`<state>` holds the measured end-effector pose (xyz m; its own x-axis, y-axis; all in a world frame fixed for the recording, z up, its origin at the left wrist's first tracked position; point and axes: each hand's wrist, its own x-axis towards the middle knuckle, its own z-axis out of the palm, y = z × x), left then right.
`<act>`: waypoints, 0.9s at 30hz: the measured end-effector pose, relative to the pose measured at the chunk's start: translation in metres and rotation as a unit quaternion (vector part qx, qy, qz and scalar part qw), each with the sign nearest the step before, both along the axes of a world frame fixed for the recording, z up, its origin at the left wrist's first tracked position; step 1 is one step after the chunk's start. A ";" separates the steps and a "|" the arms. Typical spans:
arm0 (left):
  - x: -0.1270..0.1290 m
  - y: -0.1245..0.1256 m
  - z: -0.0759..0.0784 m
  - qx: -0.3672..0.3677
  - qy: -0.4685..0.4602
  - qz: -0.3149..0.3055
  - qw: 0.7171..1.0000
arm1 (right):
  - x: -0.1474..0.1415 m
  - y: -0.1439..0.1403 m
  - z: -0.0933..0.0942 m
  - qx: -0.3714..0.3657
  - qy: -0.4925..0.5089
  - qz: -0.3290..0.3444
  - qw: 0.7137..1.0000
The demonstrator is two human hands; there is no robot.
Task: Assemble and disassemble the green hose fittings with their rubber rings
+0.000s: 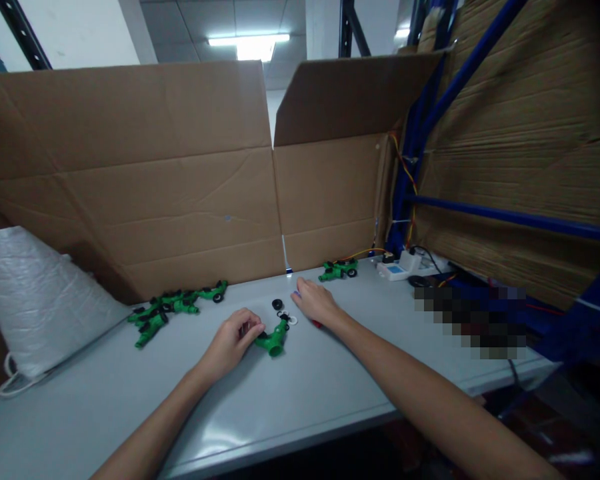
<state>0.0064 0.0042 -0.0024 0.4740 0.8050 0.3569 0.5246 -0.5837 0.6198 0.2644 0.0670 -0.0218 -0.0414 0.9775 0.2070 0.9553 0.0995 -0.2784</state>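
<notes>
a white woven sack [35,293] lies at the far left of the grey surface [300,400], with a heap of green fittings [173,307] just right of it against the cardboard wall [130,180]. the left hand [233,343] is closed around a green fitting [273,340] lying on the surface near mid-front. beyond it sit a black ring [277,305] and a white ring [293,321]; the right hand [315,301] rests flat and released beside them, and two more green fittings [339,269] lie further right by a white device [400,267].

grey table [290,407] | green fittings [173,305], black ring [277,304], white sack [35,300], white device [399,268]
</notes>
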 end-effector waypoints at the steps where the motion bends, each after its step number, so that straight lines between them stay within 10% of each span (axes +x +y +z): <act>1: 0.000 -0.002 0.001 0.010 0.004 -0.003 1.000 | 0.000 0.000 0.000 0.003 0.001 -0.001 1.000; 13: 0.001 -0.008 0.000 0.055 0.115 -0.048 0.991 | -0.007 -0.009 0.005 0.066 0.016 0.026 0.997; 27: -0.012 0.022 -0.009 0.043 -0.187 0.169 0.967 | -0.017 -0.009 0.000 0.142 0.065 0.220 0.963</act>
<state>-0.0061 0.0265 -0.0115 0.0141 0.8508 0.5254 0.4424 -0.4765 0.7598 0.2470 0.0580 -0.0217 -0.3932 0.7744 0.4956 0.7622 0.5760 -0.2953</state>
